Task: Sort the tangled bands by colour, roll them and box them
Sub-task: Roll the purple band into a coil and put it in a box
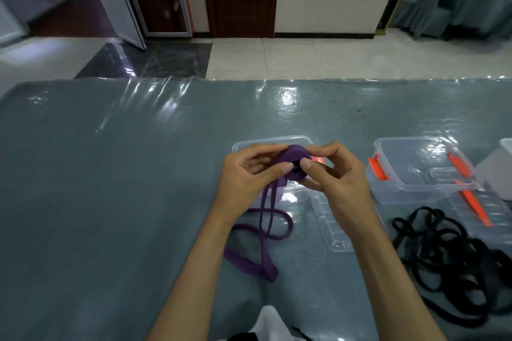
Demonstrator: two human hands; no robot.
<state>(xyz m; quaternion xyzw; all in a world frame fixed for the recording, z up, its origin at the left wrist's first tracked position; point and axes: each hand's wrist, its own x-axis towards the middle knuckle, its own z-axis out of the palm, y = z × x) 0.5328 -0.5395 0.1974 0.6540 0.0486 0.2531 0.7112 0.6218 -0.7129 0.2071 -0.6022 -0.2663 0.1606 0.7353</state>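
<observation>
A purple band is partly wound into a tight roll (295, 160), held between both hands above a clear plastic box (243, 145). My left hand (246, 174) pinches the roll's left side with thumb and fingers. My right hand (336, 174) grips its right side. The band's loose tail (266, 232) hangs from the roll and loops on the table toward me. A tangle of black bands (454, 254) lies on the table at the right, untouched.
A second clear box (415, 169) with orange latches stands to the right, its lid (479, 210) beside it. Another clear lid (332, 227) lies under my right wrist. A white container (498, 171) sits at the right edge. A glossy grey-blue cover (110, 188) spreads over the table.
</observation>
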